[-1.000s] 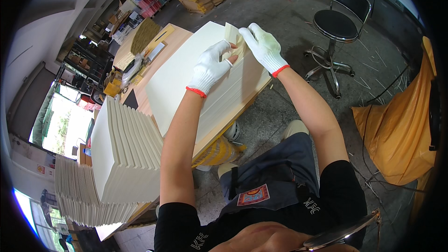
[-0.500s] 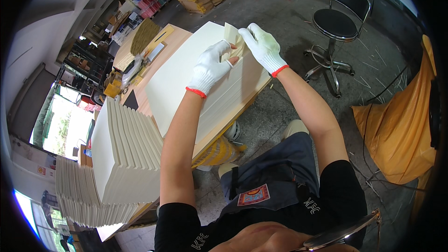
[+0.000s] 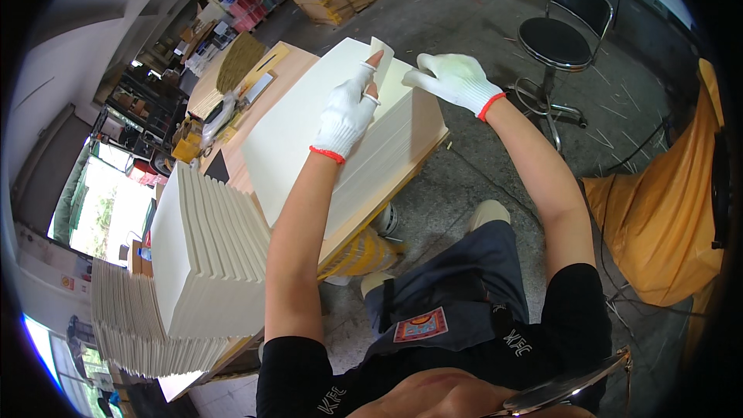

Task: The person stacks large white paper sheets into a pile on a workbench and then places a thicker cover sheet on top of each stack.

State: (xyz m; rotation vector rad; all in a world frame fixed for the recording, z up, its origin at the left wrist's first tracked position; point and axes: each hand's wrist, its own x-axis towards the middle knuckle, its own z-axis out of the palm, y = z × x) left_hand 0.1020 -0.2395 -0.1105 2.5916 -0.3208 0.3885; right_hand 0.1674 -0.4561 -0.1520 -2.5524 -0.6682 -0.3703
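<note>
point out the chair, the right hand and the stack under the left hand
chair (image 3: 553,40): head view, middle of the black seat
right hand (image 3: 458,80): head view, back of the white glove
stack (image 3: 296,118): head view, bare part of its top sheet

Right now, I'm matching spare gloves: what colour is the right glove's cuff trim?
The cuff trim is red, seen best in the head view.

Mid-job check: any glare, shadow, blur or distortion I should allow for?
Head view: the left-side window is largely washed out; head view: shadow darkens the paper stack's side near the right hand; head view: neither that nor the left hand looks strongly blurred; head view: fisheye bending, with black corners.
</note>
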